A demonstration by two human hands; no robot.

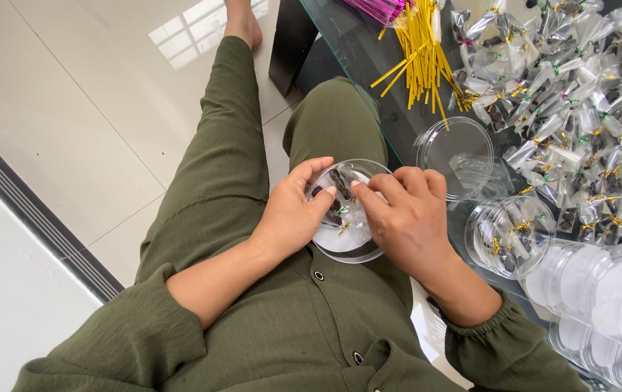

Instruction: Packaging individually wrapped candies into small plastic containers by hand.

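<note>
Over my lap I hold a small clear round container (347, 236) with several little tied bags of dark pieces inside. My left hand (293, 214) grips its left rim, thumb pressing over the opening. My right hand (405, 218) rests on the right rim, its fingertips pushing into the opening beside a small clear bag. A loose clear round lid (456, 156) lies on the glass table just right of my hands.
The glass table (354, 43) carries a heap of small tied clear bags (579, 94), yellow twist ties (423, 62), pink ties (380, 9), a filled clear container (510, 236) and stacked clear containers (608, 290). Tiled floor lies to the left.
</note>
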